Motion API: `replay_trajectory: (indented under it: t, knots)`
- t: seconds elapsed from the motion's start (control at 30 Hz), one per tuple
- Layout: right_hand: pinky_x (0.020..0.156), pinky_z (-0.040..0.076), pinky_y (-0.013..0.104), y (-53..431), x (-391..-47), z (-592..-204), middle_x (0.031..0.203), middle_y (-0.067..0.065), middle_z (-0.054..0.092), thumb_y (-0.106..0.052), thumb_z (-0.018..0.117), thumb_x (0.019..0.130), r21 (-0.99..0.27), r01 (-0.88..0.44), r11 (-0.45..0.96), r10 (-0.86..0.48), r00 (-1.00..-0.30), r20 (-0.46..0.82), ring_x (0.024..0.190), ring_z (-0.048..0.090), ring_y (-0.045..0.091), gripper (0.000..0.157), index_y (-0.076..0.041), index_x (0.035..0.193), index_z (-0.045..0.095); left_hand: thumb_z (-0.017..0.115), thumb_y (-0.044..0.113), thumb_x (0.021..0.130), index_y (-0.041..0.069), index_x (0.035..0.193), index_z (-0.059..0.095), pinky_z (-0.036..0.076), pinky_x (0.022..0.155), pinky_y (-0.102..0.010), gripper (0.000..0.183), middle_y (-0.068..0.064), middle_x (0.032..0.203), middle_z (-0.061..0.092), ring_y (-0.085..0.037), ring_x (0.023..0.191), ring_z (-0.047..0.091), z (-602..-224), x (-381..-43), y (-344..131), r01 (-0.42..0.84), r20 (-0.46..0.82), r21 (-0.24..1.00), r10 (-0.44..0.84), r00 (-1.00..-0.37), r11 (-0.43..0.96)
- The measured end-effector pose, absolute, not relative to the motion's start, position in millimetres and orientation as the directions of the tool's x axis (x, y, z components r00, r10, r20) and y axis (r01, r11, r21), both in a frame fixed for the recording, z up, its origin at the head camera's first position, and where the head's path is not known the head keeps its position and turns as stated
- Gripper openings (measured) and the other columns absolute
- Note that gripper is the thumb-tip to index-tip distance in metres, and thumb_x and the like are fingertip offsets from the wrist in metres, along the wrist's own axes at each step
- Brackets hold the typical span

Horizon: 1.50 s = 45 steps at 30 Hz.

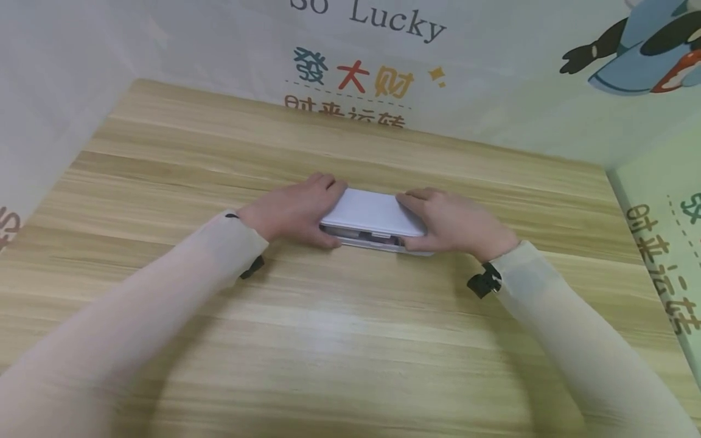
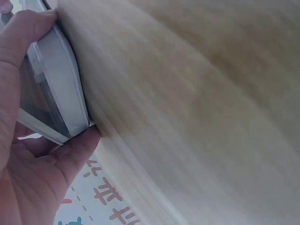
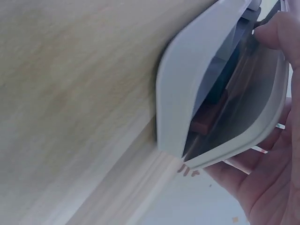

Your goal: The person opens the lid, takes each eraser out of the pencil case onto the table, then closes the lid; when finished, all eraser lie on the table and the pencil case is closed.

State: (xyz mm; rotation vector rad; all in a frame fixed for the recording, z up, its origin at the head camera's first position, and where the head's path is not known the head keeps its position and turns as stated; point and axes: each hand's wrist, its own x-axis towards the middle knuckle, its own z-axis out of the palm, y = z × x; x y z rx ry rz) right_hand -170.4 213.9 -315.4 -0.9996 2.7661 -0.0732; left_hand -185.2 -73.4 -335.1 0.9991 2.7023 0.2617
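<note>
A flat white hinged case [image 1: 372, 213] lies on the wooden table, its lid raised a little along the side towards me. My left hand [image 1: 292, 210] grips the left end, thumb at the front edge and fingers round the back. At the other end my right hand [image 1: 460, 222] holds the lid, its thumb tip in the front gap. The right wrist view shows the lid's shiny, mirror-like inner face [image 3: 258, 112]. Inside the base [image 3: 173, 89] sit a reddish-brown block [image 3: 206, 117] and a dark green one [image 3: 220, 86]; the remaining contents are hidden.
The wood-grain table [image 1: 323, 340] extends around the case on all sides. Behind it hangs a pale printed backdrop [image 1: 219, 55] with lettering and a cartoon figure [image 1: 646, 52]. More of the printed sheet [image 1: 673, 182] borders the right side.
</note>
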Motion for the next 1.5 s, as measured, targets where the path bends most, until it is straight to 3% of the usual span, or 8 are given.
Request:
replay_trajectory:
  t: [0.3, 0.47, 0.63, 0.73, 0.93, 1.13, 1.37, 1.5]
  knots:
    - [0.119, 0.047, 0.054, 226.8, -172.7, -313.4, 0.153, 0.023, 0.057, -0.051, 0.076, 0.092, -0.261, -0.609, 0.749, -0.654, -0.743, -0.145, 0.141, 0.056, 0.041, 0.081, 0.002, 0.15, 0.053, 0.088, 0.058, 0.076, 0.009, 0.161, 0.035, 0.049, 0.116, -0.047, 0.111, -0.016, 0.15, 0.049, -0.028, 0.133, 0.051, -344.8, -190.6, -88.9, 0.535, -0.151, 0.435, 0.645, -0.749, 0.724]
    - [0.116, 0.049, 0.056, 237.4, -173.2, -307.9, 0.145, 0.022, 0.064, -0.04, 0.076, 0.095, -0.327, -0.608, 0.723, -0.665, -0.742, -0.088, 0.136, 0.061, 0.041, 0.064, 0.002, 0.141, 0.062, 0.091, 0.049, 0.077, 0.005, 0.159, 0.038, 0.041, 0.124, -0.048, 0.108, -0.014, 0.152, 0.053, -0.029, 0.14, 0.048, -350.4, -194.3, -99.9, 0.514, -0.104, 0.555, 0.667, -0.738, 0.654]
    - [0.103, 0.058, 0.053, 245.8, -173.1, -299.3, 0.128, 0.017, 0.075, -0.028, 0.076, 0.096, -0.406, -0.573, 0.712, -0.633, -0.774, -0.017, 0.118, 0.072, 0.034, 0.042, 0.0, 0.128, 0.073, 0.095, 0.038, 0.073, 0.007, 0.15, 0.047, 0.047, 0.118, -0.047, 0.096, -0.009, 0.136, 0.064, -0.026, 0.126, 0.06, -348.6, -197.1, -104.1, 0.486, -0.075, 0.63, 0.67, -0.738, 0.606]
    - [0.097, 0.062, 0.052, 249.3, -173.6, -294.4, 0.117, 0.016, 0.078, -0.019, 0.076, 0.096, -0.458, -0.557, 0.693, -0.612, -0.79, 0.035, 0.107, 0.075, 0.03, 0.03, -0.001, 0.12, 0.076, 0.096, 0.039, 0.071, 0.005, 0.155, 0.042, 0.05, 0.116, -0.049, 0.105, -0.012, 0.137, 0.065, -0.029, 0.124, 0.062, -347.2, -197.0, -105.4, 0.459, -0.1, 0.628, 0.65, -0.754, 0.628]
    - [0.09, 0.063, 0.029, 255.0, -177.5, -293.0, 0.105, 0.009, 0.08, -0.012, 0.074, 0.096, -0.514, -0.514, 0.687, -0.515, -0.843, 0.156, 0.096, 0.073, 0.011, 0.014, -0.005, 0.108, 0.079, 0.096, 0.043, 0.07, 0.001, 0.165, 0.022, 0.034, 0.129, -0.051, 0.128, -0.019, 0.158, 0.051, -0.035, 0.147, 0.05, -345.6, -195.2, -105.9, 0.45, -0.118, 0.605, 0.633, -0.765, 0.657]
    - [0.083, 0.056, 0.009, 258.7, -184.0, -295.4, 0.107, 0.014, 0.08, -0.013, 0.074, 0.098, -0.601, -0.429, 0.674, -0.378, -0.9, 0.218, 0.092, 0.063, -0.012, 0.014, -0.004, 0.106, 0.079, 0.097, 0.041, 0.07, 0.011, 0.166, 0.021, 0.032, 0.13, -0.048, 0.126, -0.015, 0.159, 0.053, -0.032, 0.149, 0.049, -346.8, -196.2, -104.2, 0.467, -0.09, 0.621, 0.649, -0.756, 0.63]
    - [0.08, 0.057, 0.008, 259.6, -197.1, -301.3, 0.109, 0.016, 0.078, -0.02, 0.072, 0.1, -0.711, -0.274, 0.647, -0.176, -0.962, 0.211, 0.087, 0.068, -0.008, 0.024, -0.001, 0.113, 0.076, 0.097, 0.04, 0.069, 0.001, 0.164, 0.021, 0.035, 0.129, -0.047, 0.127, -0.015, 0.156, 0.056, -0.031, 0.146, 0.052, -348.1, -195.9, -104.3, 0.48, -0.077, 0.599, 0.642, -0.763, 0.641]
    - [0.081, 0.06, 0.013, 258.5, -206.1, -307.7, 0.111, 0.015, 0.076, -0.02, 0.07, 0.101, -0.739, -0.218, 0.637, -0.107, -0.975, 0.195, 0.087, 0.069, -0.006, 0.027, 0.001, 0.117, 0.073, 0.098, 0.036, 0.07, 0.004, 0.165, 0.018, 0.034, 0.129, -0.048, 0.128, -0.015, 0.155, 0.057, -0.031, 0.146, 0.052, -347.3, -194.5, -104.9, 0.495, -0.055, 0.609, 0.656, -0.753, 0.62]
